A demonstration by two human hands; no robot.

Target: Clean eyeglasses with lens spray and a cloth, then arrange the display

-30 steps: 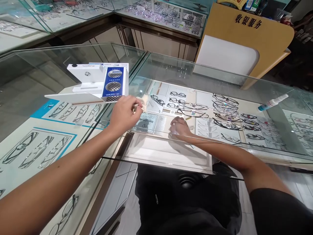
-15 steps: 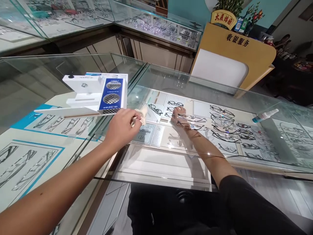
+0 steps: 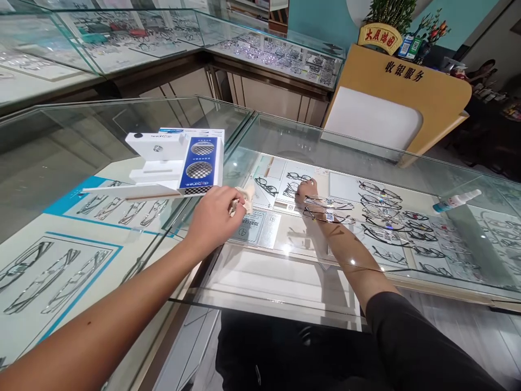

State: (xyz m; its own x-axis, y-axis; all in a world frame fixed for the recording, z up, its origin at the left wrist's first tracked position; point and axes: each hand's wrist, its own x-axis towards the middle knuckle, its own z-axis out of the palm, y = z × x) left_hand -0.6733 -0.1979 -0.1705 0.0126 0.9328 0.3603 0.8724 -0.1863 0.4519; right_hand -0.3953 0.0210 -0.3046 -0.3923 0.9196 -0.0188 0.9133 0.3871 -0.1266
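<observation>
My left hand [image 3: 215,215] rests at the seam of the glass counter, fingers curled around a crumpled beige cloth [image 3: 249,196]. Beneath the glass top, my right hand [image 3: 307,191] reaches into the display case, its fingers closed at the right end of a pair of dark-framed eyeglasses [image 3: 290,189]; the exact grip is small and partly hidden. Just behind lies another pair of eyeglasses [image 3: 299,176]. To the left of that hand sits a black pair [image 3: 266,186] on a white card. Two pairs of eyeglasses [image 3: 329,215] lie on the glass above my right wrist.
An opened white and blue cardboard box [image 3: 199,168] stands on the counter left of centre. More eyeglasses [image 3: 382,212] spread across the right, with a small white and blue spray bottle [image 3: 458,201] beyond them. A wooden cashier desk [image 3: 402,76] stands behind.
The whole view has shifted slightly, moving everything right and down in the picture. My right hand stays at the eyeglasses inside the case; my left hand keeps the cloth.
</observation>
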